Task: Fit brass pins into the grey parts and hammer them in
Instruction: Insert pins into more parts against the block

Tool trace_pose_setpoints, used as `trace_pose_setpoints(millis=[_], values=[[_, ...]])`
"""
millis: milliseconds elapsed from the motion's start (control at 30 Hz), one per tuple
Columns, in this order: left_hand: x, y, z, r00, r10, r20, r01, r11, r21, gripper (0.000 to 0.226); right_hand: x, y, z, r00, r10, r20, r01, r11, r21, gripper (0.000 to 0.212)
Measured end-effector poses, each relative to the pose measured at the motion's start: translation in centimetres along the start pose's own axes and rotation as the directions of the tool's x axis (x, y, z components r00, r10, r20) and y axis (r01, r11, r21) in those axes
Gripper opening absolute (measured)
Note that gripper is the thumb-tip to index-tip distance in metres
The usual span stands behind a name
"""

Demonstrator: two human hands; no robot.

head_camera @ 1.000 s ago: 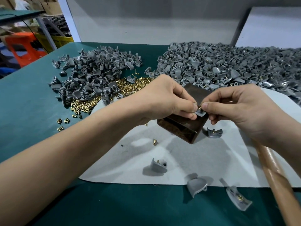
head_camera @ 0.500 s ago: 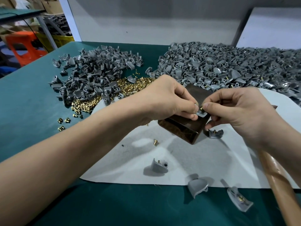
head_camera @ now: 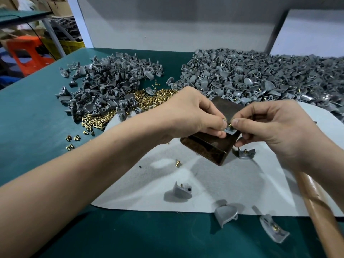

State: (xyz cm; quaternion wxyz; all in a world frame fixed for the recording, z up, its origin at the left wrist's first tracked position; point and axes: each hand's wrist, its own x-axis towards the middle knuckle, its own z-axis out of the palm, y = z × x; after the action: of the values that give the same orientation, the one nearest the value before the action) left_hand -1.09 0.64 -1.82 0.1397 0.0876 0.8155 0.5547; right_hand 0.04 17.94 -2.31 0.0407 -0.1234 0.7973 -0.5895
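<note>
Both grips clamp one grey part (head_camera: 230, 130) over the metal block (head_camera: 210, 146): left hand (head_camera: 188, 112) holds it, right hand (head_camera: 279, 131) seemingly seats a brass pin (head_camera: 229, 125). Hammering and the unfitted pile (head_camera: 111, 84) by the table (head_camera: 37, 118) far-left corner wait.

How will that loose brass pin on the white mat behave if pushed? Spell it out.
The brass pin lies on its side and looks round, so it would probably roll, likely curving because of its wider head. It is tiny, so probably light and easily flicked away. The matte white mat may slow it.
</note>
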Motion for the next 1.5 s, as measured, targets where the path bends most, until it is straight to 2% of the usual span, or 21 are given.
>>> trace_pose_setpoints(millis=[433,1000,1233,1500], values=[[0.05,-0.08,0.11,1.0,0.003,-0.002,-0.003,1.0,-0.022,0.006,-0.05,-0.4,0.08,0.999,-0.039,0.008,0.04,0.994,-0.098,0.012],[-0.07,0.06,0.29,1.0,-0.002,-0.018,0.001,1.0,-0.023,0.007,0.17,0.24,0.04,0.999,0.034,-0.026,-0.034,0.999,0.005,0.017],[-0.19,0.13,0.4,1.0,0.006,-0.027,-0.006,1.0,-0.013,0.007,0.2,0.17,0.03,0.997,0.068,-0.021,-0.067,0.997,0.044,0.013],[-0.23,0.2,0.43,0.999,0.01,-0.034,-0.01,1.0,0.009,0.007,-0.11,-0.64,0.02,1.0,-0.014,-0.009,0.014,0.995,-0.098,0.012]])
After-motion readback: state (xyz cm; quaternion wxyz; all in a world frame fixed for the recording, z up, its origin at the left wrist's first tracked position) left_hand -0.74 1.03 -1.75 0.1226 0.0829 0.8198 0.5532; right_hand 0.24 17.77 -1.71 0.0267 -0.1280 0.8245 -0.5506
